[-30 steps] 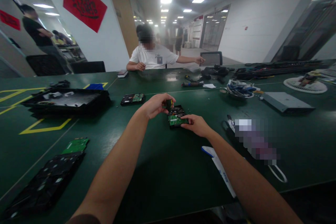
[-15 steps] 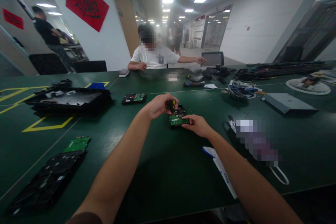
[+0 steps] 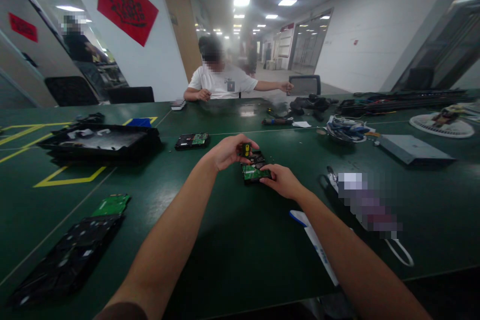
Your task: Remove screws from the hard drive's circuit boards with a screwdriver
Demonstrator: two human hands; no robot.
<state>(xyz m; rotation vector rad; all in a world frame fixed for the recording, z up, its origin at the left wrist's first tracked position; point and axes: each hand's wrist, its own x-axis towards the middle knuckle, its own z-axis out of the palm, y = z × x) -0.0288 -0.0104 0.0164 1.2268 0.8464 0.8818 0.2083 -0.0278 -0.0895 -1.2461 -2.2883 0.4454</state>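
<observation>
A black hard drive with a green circuit board point(image 3: 252, 173) lies on the dark green table in front of me. My left hand point(image 3: 231, 153) is closed around a black-and-yellow handle, seemingly a screwdriver point(image 3: 246, 149), upright over the drive's far left part. Its tip cannot be made out. From the right, my right hand point(image 3: 282, 180) grips the drive's near right edge between thumb and fingers.
Another drive point(image 3: 192, 140) lies farther off to the left, beside a black tray point(image 3: 101, 140). Black parts with a green board point(image 3: 71, 250) lie near left. On the right are a metal box point(image 3: 414, 149), a cable bundle point(image 3: 347, 129) and a blue-white strip point(image 3: 318, 247). Someone sits opposite.
The handle in my left hand has turned a little, so its yellow marking shows more. My right hand stays on the drive. The view has shifted slightly.
</observation>
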